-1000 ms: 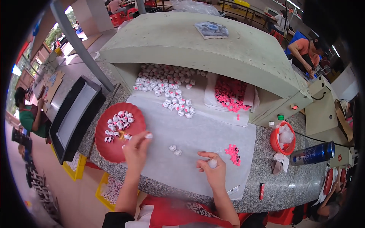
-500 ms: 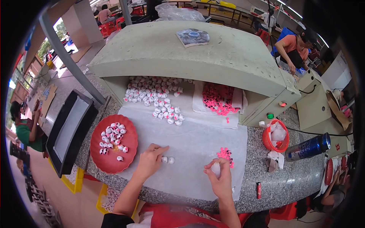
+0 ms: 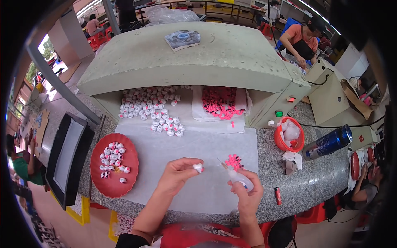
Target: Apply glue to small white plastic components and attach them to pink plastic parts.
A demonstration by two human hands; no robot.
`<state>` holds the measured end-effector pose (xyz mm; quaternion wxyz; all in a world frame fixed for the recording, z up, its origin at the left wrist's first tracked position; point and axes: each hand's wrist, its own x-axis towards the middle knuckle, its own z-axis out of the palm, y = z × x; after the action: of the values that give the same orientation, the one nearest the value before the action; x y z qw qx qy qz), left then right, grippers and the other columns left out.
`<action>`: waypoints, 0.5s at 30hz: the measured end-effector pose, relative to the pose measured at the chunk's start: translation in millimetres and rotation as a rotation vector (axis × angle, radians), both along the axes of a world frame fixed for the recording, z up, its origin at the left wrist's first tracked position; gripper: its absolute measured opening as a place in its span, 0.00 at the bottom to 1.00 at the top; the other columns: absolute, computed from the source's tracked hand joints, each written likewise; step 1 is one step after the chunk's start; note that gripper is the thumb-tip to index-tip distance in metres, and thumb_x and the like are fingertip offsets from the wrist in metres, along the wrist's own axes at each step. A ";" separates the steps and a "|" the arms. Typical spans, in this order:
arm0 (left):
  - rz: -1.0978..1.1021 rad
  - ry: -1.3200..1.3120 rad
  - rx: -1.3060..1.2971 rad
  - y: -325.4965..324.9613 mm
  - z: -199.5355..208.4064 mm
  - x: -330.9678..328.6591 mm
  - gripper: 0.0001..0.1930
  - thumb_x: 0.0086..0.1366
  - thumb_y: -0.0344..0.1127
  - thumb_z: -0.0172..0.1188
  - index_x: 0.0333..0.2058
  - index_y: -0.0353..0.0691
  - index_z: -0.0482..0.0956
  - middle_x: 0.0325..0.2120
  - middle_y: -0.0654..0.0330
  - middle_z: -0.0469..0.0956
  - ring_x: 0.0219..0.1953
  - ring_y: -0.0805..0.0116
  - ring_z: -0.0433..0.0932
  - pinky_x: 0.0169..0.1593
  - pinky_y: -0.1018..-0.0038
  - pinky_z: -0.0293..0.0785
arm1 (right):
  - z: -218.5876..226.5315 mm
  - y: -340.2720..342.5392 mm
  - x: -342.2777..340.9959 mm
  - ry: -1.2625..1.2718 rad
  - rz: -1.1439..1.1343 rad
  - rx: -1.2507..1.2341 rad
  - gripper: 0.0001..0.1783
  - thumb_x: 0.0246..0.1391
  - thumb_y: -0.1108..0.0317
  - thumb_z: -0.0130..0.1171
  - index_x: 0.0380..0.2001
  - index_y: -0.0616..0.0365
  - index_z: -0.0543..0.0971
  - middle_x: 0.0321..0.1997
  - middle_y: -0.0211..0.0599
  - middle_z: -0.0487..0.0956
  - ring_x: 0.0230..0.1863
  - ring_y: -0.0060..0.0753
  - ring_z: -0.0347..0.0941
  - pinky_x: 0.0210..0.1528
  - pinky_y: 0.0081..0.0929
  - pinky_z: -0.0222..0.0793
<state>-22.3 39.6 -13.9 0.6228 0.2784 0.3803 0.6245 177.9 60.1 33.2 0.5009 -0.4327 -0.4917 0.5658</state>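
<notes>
Between the thumb and fingertips of my left hand (image 3: 180, 174) is a small white round piece (image 3: 199, 168) with a pink spot, held just over the white sheet (image 3: 153, 151). My right hand (image 3: 248, 194) is wrapped round a translucent squeeze bottle (image 3: 240, 180). The bottle's thin needle tip slants up and left, toward the white piece but apart from it. Just beyond the bottle lies a small heap of pink and black pieces (image 3: 233, 160). A red scalloped plate (image 3: 129, 153) with several white-and-pink pieces stands left of my left hand.
A pale green hooded box (image 3: 186, 66) spans the far side, with many white pieces (image 3: 144, 109) and a pile of pink pieces (image 3: 219, 105) under it. To the right are an orange-red basket (image 3: 278, 140), a blue bottle (image 3: 328, 142) and a red tube (image 3: 278, 196). A black tray (image 3: 51, 177) stands left.
My left hand has lifted off the sheet and now pinches a white piece. My right hand has tilted the squeeze bottle so its needle tip shows. The whole view has shifted rightward.
</notes>
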 end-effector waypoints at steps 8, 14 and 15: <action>-0.190 -0.443 -0.057 17.5 7.7 39.4 0.17 0.57 0.23 0.51 0.47 0.32 0.68 0.43 0.49 0.71 0.43 0.58 0.74 0.47 0.74 0.73 | 2.8 -8.1 16.7 0.033 -0.267 0.080 0.16 0.41 0.71 0.51 0.36 0.63 0.68 0.22 0.30 0.68 0.16 0.16 0.61 0.19 0.12 0.58; -0.213 -0.569 -0.105 12.7 13.0 32.4 0.16 0.59 0.25 0.49 0.47 0.32 0.67 0.45 0.45 0.69 0.45 0.56 0.72 0.46 0.75 0.73 | 4.2 -8.3 11.7 0.030 -0.230 0.110 0.14 0.41 0.71 0.51 0.35 0.62 0.67 0.22 0.30 0.68 0.16 0.15 0.61 0.18 0.12 0.57; -0.198 -0.613 -0.130 13.1 17.2 33.2 0.16 0.59 0.25 0.49 0.47 0.32 0.67 0.45 0.44 0.68 0.45 0.56 0.72 0.46 0.74 0.73 | 4.0 -8.6 11.7 0.025 -0.217 0.106 0.14 0.41 0.72 0.51 0.35 0.62 0.67 0.22 0.30 0.68 0.17 0.15 0.61 0.18 0.12 0.57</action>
<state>11.0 52.7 3.3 0.7824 0.0728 0.1850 0.5902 189.6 51.5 37.2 0.5873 -0.4493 -0.4650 0.4868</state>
